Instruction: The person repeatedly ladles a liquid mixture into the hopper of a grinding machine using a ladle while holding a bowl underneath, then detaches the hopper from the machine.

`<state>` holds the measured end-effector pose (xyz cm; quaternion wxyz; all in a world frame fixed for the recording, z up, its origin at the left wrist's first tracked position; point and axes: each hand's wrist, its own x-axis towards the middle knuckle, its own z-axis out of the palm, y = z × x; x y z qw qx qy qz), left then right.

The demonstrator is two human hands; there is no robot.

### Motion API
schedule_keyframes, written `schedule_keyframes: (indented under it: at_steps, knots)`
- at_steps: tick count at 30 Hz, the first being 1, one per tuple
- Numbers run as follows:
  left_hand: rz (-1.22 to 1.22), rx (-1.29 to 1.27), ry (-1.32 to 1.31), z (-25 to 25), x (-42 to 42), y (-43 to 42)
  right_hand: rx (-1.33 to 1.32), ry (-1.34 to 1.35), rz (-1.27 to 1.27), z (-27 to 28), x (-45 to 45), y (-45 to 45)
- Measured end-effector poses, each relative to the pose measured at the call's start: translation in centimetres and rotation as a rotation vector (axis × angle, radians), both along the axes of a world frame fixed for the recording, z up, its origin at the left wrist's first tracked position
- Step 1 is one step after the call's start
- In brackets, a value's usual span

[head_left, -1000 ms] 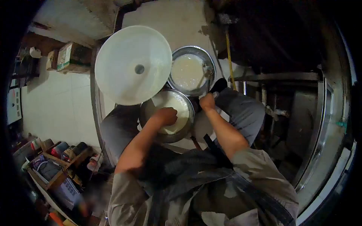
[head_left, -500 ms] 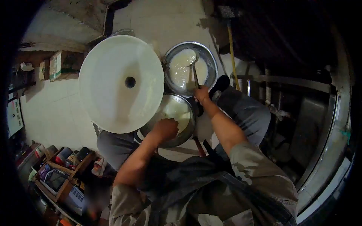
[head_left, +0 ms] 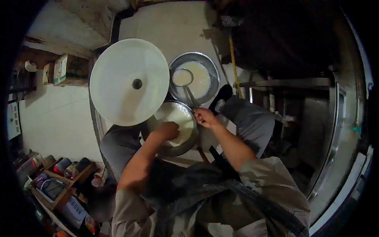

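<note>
My right hand (head_left: 205,117) grips the handle of a metal ladle (head_left: 182,77), whose bowl holds pale liquid above the upper metal basin (head_left: 215,81). That basin contains creamy white liquid. My left hand (head_left: 167,131) is closed over the lower metal pot (head_left: 179,150), which also has pale liquid in it; what its fingers hold, if anything, is hidden. A large round white dish (head_left: 114,83) with a dark round spot near its middle overlaps the pot's upper left edge.
Cardboard boxes (head_left: 71,70) stand at the upper left. A wooden divided crate (head_left: 59,189) with bottles and jars is at the lower left. A yellow hose (head_left: 233,59) hangs near a metal frame (head_left: 292,83) on the right.
The ladle has come up from the upper basin's liquid and shifted left, now filled. The white dish first swung lower and nearer, then moved back slightly. My left hand stays over the pot.
</note>
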<state>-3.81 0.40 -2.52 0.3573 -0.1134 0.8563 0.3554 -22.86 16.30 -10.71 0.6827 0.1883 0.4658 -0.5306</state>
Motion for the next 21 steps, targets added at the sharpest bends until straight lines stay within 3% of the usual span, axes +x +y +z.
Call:
schedule_keyframes:
  at_steps: [3,6,10,12,18,21]
  knots:
    - [-0.116,-0.030,0.053,-2.3,0.3,-0.1,0.036,0.197,0.058,3.9,0.5,1.4]
    - [-0.089,-0.053,0.016,-1.6,0.0,-0.5,0.014,0.219,0.050,8.3,0.2,2.5]
    - [-0.224,-0.120,0.095,-5.7,1.1,-0.7,0.016,0.285,0.006,15.0,0.2,3.9]
    - [-0.055,-0.069,0.083,-5.9,1.0,-1.0,0.028,0.326,0.009,18.5,-0.1,4.4]
    - [-0.069,-0.115,0.105,-4.4,1.6,-1.0,-0.057,0.461,0.079,28.2,-0.7,5.9]
    - [-0.032,-0.131,0.172,-6.3,2.2,-0.8,-0.103,0.467,0.104,33.1,-0.9,6.3]
